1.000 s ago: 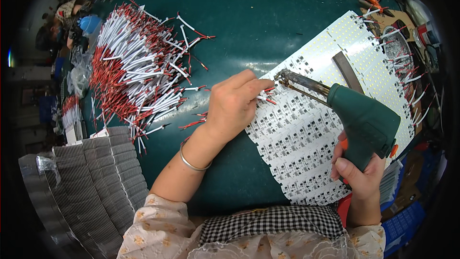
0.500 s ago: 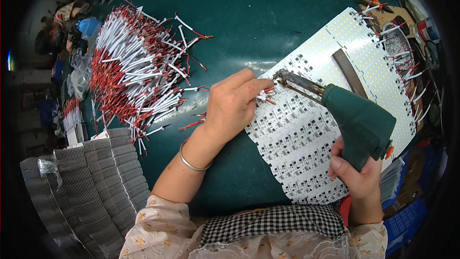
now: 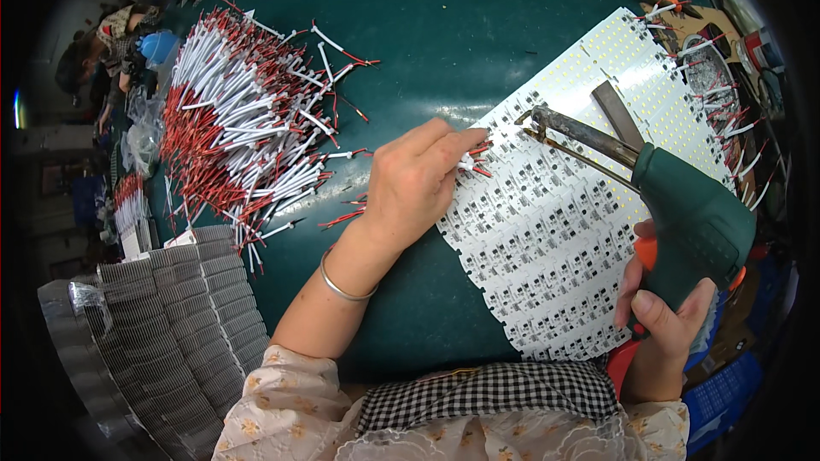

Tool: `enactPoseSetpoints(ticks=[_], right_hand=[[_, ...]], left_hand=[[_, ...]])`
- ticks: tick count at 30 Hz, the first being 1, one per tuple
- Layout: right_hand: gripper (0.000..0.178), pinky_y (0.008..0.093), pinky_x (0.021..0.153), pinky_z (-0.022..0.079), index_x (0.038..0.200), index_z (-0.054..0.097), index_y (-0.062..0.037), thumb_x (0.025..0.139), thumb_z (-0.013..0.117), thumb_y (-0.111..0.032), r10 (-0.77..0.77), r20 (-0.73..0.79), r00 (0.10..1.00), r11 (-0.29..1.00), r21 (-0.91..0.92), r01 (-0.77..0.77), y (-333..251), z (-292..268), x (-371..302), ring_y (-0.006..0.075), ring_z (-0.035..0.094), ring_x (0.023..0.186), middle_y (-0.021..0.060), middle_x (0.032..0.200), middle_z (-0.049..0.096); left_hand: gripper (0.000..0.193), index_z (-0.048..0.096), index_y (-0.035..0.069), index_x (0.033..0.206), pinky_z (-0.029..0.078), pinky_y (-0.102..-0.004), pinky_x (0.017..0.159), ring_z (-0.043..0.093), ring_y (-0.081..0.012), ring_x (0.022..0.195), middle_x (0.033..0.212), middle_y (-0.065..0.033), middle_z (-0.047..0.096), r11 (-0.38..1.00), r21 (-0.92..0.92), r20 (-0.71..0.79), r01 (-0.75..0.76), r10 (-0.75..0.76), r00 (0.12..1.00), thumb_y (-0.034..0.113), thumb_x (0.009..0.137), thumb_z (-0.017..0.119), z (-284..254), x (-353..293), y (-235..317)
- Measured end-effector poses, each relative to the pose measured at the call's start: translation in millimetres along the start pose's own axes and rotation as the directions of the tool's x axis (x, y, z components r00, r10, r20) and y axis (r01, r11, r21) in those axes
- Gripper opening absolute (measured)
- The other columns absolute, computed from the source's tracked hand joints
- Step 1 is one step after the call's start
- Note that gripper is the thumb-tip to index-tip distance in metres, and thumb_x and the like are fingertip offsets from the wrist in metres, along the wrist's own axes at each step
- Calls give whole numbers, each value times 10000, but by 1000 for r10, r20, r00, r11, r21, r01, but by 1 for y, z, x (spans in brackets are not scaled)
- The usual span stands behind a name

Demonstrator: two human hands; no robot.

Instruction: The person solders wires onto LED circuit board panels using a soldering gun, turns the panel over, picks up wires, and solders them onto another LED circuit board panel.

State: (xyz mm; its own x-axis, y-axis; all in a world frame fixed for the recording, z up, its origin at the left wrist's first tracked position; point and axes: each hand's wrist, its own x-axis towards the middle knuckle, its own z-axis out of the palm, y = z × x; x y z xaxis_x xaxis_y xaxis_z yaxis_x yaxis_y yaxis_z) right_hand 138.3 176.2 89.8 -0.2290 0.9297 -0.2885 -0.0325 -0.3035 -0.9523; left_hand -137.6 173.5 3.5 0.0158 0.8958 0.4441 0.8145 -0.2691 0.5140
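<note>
A red-and-white wire [image 3: 475, 160] lies pinched at the panel's [image 3: 555, 230] upper left edge under your left hand [image 3: 416, 181], fingers closed on it. The iron [image 3: 632, 172], gripped in your right hand [image 3: 662, 324], slants in from the right, tip just beside the wire.
</note>
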Motion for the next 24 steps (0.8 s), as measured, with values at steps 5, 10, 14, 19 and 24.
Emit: enactPoseSetpoints(ticks=[5,10,14,19,24], right_hand=[[681,243,401,499,1232,416,147,721,757,-146,27,20,999,1000,3,-27,2,-3,-5,154,582,605,210,1104,530],[613,261,473,515,1249,438,118,729,711,-57,90,79,993,996,-15,-89,9,-9,-7,171,593,635,212,1120,553],[605,248,430,492,1241,424,115,741,699,-88,133,88,987,991,-33,-131,11,-7,-7,165,586,569,193,1022,559],[569,248,453,484,1230,434,101,757,690,-85,124,122,985,992,-35,-120,17,-3,-5,153,579,562,157,850,584],[521,250,476,483,1218,449,85,791,685,-96,42,188,981,993,-117,-20,25,-4,-6,144,576,565,136,803,589]], left_hand=[[450,699,55,920,465,-295,537,606,-206,634,744,-69,613,992,-91,58,-85,91,994,-189,582,529,1,2,-6],[447,693,50,907,477,-291,554,615,-210,663,766,-74,616,988,-135,46,-76,83,996,-201,584,514,3,3,-6],[471,688,34,916,490,-285,571,626,-195,695,792,-86,626,963,-268,82,4,19,996,-226,583,480,4,3,-12],[476,688,29,921,500,-275,594,633,-189,718,804,-91,631,965,-263,103,19,8,995,-235,588,476,3,2,-11],[448,694,39,911,500,-279,592,637,-191,712,804,-78,634,971,-237,71,-26,44,997,-224,600,508,5,1,-12]])
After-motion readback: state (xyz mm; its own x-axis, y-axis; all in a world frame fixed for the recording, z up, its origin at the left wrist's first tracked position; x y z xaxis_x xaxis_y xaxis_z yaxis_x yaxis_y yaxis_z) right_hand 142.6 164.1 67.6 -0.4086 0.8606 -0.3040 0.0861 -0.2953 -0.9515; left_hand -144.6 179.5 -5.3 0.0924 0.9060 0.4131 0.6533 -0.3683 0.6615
